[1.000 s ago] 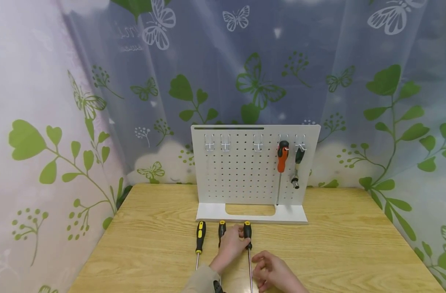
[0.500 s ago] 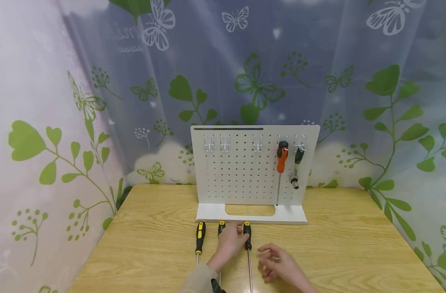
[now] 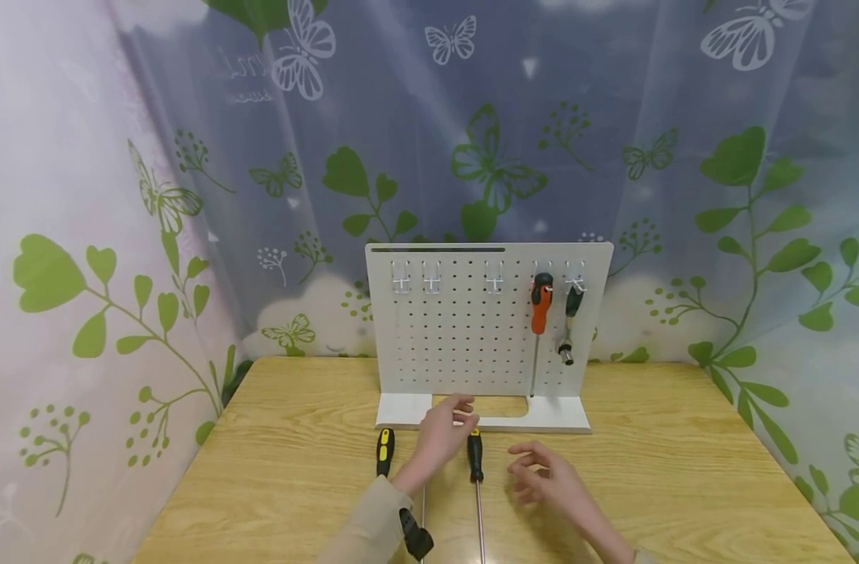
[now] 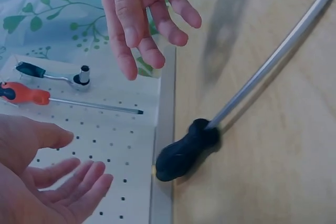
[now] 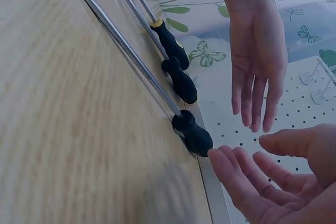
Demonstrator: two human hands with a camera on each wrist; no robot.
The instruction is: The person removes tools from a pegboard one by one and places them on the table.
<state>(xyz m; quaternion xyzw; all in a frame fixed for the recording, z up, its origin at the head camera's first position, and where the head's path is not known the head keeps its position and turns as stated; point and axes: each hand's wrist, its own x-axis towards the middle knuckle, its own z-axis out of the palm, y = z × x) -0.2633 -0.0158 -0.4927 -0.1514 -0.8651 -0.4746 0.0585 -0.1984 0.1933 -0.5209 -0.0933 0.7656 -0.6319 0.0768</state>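
My left hand (image 3: pixel 439 435) hovers over the middle of three screwdrivers and hides its handle in the head view; nothing is in its relaxed fingers. Its shaft shows below, and its black handle (image 5: pixel 181 82) appears in the right wrist view. Just right of that hand lies a black-handled screwdriver (image 3: pixel 474 454) with a long steel shaft. The left screwdriver (image 3: pixel 384 450) has yellow patches on its black grip. To the right, my right hand (image 3: pixel 552 482) hangs above the table with loosely bent fingers, holding nothing.
A white pegboard stand (image 3: pixel 464 337) rises behind the screwdrivers. An orange-and-black screwdriver (image 3: pixel 540 313) and a green-handled ratchet wrench (image 3: pixel 570 321) hang at its right. Several wire hooks (image 3: pixel 494 278) line its top. A patterned curtain (image 3: pixel 415 117) surrounds the wooden table (image 3: pixel 683 470).
My left hand has lifted away from between the middle and right screwdrivers, moving forward toward the pegboard's base. My right hand has shifted right and slightly forward. The screwdrivers stay in place.
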